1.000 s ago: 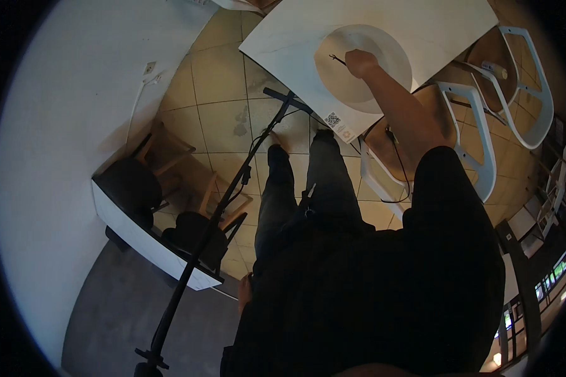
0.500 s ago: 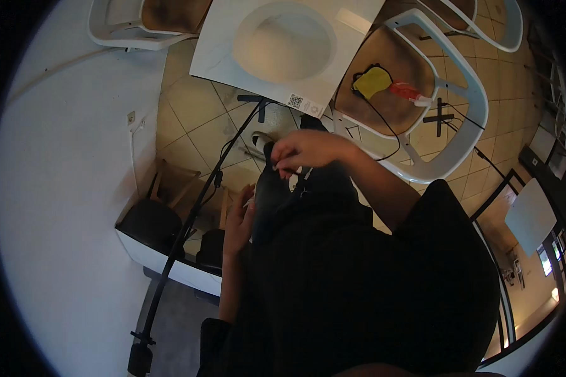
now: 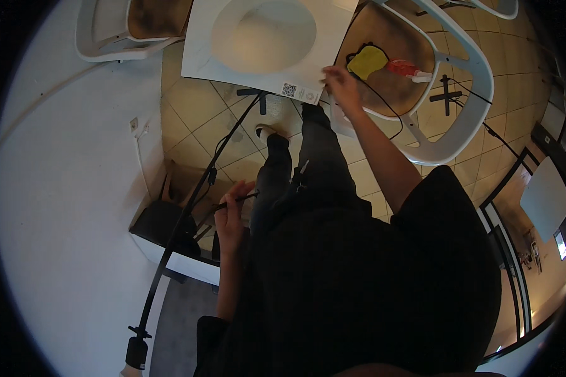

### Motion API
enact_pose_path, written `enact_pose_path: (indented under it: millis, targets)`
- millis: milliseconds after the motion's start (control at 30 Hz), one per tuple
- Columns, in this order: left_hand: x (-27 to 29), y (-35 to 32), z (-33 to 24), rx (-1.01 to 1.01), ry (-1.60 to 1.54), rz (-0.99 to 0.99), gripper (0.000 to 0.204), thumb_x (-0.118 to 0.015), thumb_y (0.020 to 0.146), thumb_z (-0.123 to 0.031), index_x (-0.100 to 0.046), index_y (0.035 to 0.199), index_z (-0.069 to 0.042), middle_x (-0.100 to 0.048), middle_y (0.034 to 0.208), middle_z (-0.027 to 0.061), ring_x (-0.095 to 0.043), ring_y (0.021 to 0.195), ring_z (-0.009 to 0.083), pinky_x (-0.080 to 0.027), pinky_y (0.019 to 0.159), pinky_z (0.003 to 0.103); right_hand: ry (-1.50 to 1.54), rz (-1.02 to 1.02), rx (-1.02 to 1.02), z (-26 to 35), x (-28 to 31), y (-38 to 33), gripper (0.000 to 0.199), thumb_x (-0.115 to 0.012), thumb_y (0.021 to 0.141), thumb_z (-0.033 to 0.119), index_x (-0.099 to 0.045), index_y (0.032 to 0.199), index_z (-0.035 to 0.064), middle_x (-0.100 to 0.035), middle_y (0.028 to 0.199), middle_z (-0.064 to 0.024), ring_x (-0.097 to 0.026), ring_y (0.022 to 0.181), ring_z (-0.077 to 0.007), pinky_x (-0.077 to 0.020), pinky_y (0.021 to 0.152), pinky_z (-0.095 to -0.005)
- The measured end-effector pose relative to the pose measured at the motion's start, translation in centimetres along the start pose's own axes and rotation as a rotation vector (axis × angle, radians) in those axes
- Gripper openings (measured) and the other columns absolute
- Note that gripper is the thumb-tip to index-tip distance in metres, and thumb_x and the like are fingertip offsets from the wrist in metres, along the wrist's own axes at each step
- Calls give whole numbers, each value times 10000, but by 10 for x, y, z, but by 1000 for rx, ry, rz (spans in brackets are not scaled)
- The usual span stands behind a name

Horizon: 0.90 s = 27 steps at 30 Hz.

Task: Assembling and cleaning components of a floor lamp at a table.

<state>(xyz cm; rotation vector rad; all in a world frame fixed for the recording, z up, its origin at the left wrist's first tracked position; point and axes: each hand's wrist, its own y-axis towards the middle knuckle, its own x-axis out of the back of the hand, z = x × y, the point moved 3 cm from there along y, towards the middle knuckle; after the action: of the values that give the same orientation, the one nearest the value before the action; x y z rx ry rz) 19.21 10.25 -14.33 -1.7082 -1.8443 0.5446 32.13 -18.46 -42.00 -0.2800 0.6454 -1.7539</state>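
Note:
My left hand [image 3: 231, 217] hangs by my left thigh and pinches a thin dark stick [image 3: 240, 199], like a brush or pen. My right hand [image 3: 342, 83] reaches forward and touches the near right corner of a white square table [image 3: 201, 60]. A large white round plate [image 3: 264, 34] sits on that table. Just right of my right hand stands a white chair [image 3: 465, 119] with a brown seat. A yellow sponge [image 3: 367, 61] and a red-and-white tube [image 3: 409, 68] lie on that seat.
A black stand pole [image 3: 182, 232] slants from the lower left up to the table's edge. A second white chair [image 3: 104, 38] stands at the upper left. A dark bag [image 3: 160, 223] rests on a white ledge by the wall. The floor is tiled, with cables across it.
My right hand has gone from in front of my waist out to the table's corner. My left hand now holds the thin stick by my thigh. The view shifted slightly.

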Motion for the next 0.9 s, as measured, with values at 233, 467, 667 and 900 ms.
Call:
enact_pose_path:
  millis: [233,467,667,900]
  targets:
    - [22,-18,25,165,-37,-66,416,-333,1090,-291,-556,1200,42,-556,814,45,-561,779,130,-496,796,310,-236,-315,-462,-108,135,88,489,-651,902,291,-543,1346,117,-608,1118,-53,-595,914,-159,-519,782,-277]
    - [32,-40,70,362,-175,50,364,-356,1084,-259,-562,1196,20,-461,739,15,-506,697,127,-520,725,332,-48,-273,-332,-92,109,98,528,-661,905,223,-522,1400,105,-581,1283,-73,-595,984,-171,-541,770,-304]
    - [33,-78,82,313,-188,79,351,-378,1078,-254,-565,1185,24,-445,725,8,-501,682,121,-543,714,342,283,-287,79,-14,80,18,500,-745,858,138,-584,1316,19,-656,1075,-54,-599,797,-120,-506,691,-247]
    - [44,-130,134,294,-217,231,356,-422,1066,-284,-564,1166,27,-458,731,8,-504,699,134,-548,786,372,80,-201,253,23,53,-106,433,-811,810,152,-598,1140,-30,-620,982,-61,-594,841,-120,-498,718,-247]
